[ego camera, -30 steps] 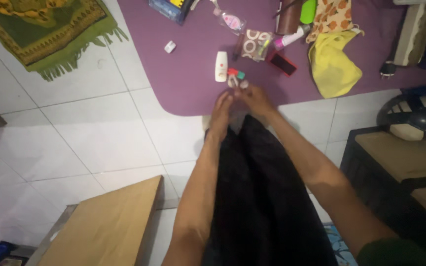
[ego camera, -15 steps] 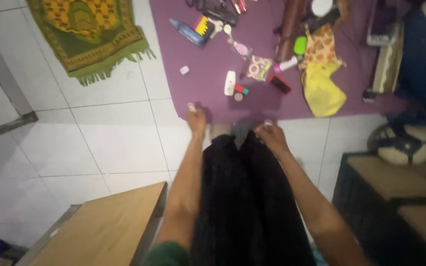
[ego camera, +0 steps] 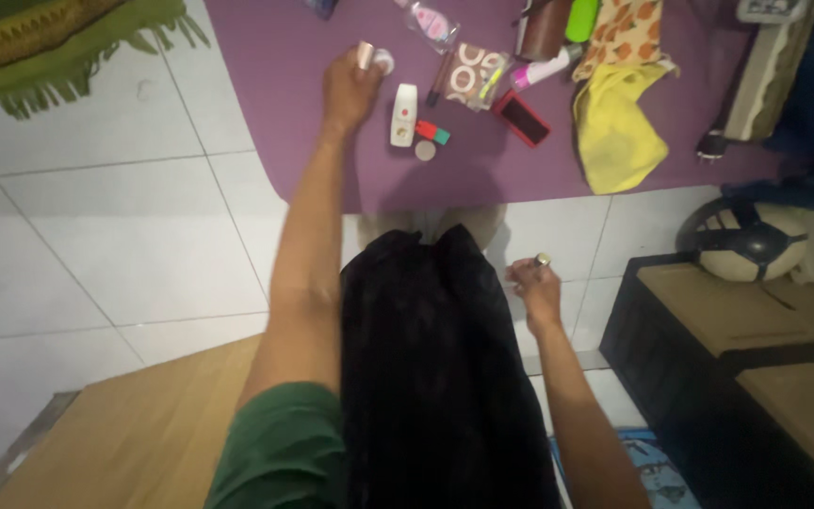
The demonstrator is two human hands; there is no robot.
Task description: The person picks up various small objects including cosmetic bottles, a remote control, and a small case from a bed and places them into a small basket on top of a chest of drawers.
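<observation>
Left hand [ego camera: 349,90]: stretched forward over the purple mat [ego camera: 275,85] on the floor, fingers pinched on a small pale cap-like piece [ego camera: 366,55], right beside a small round white lid [ego camera: 384,60] lying on the mat. Whether the piece touches the lid, cannot tell.

Right hand [ego camera: 536,287]: held back near the knee, above the white floor tiles [ego camera: 96,226], fingers closed round a small shiny metallic item [ego camera: 543,259]; kind too small to tell.

Nearby on mat, just right of the left hand: white tube [ego camera: 403,115] standing lengthwise, small red and green item [ego camera: 432,132], round beige disc [ego camera: 425,150]. Further right: red-framed flat case [ego camera: 522,118], patterned sachet [ego camera: 476,75], yellow cloth [ego camera: 614,132].

Elsewhere: green fringed rug [ego camera: 68,42] top left, black garment [ego camera: 435,377] over the lap, ball [ego camera: 751,240] at right, wooden board [ego camera: 143,443] lower left.

Handling note, as judgement: pinched piece small and light, so best set down slowly and flat, clear of the white tube, which looks easy to knock. Steady grip advised on the metallic item; likely to roll if dropped on tile.
</observation>
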